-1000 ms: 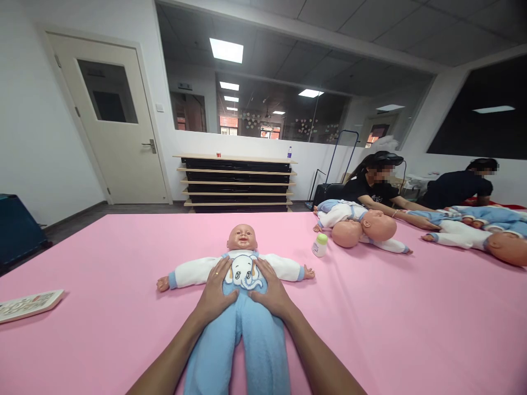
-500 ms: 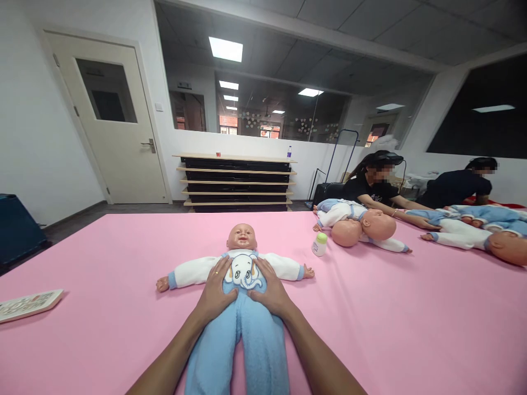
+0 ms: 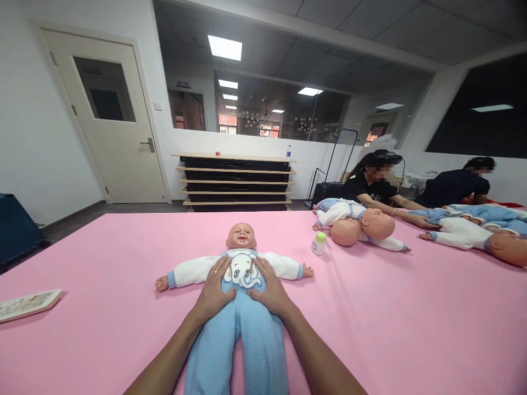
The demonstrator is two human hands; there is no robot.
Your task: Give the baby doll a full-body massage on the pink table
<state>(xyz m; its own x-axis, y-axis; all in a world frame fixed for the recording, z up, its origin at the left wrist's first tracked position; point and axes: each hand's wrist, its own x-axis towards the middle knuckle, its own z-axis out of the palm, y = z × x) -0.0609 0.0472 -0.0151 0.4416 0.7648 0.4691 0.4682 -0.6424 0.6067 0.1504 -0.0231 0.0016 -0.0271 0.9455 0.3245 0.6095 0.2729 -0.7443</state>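
A baby doll [image 3: 242, 270] lies on its back on the pink table [image 3: 382, 323], head away from me and arms spread out. It wears a white and light-blue outfit with an elephant face on the chest. My left hand [image 3: 216, 289] rests on one side of its torso, fingers stretched toward the chest and thumb pointing inward. On the other side lies my right hand [image 3: 269, 288] in the same pose, fingers extended and thumb apart. Both palms touch the outfit, and the elephant shows between them. The doll's feet are out of view.
Right of the doll stands a small white bottle [image 3: 318, 243] with a green cap. Beyond it lie two dolls [image 3: 376, 224], one across the other. A person [image 3: 376, 181] reaches toward more dolls at the right. A flat printed board [image 3: 31, 305] lies at the left edge.
Hardly anything differs. The whole view has shifted very slightly, while both hands stay in place on the doll's torso.
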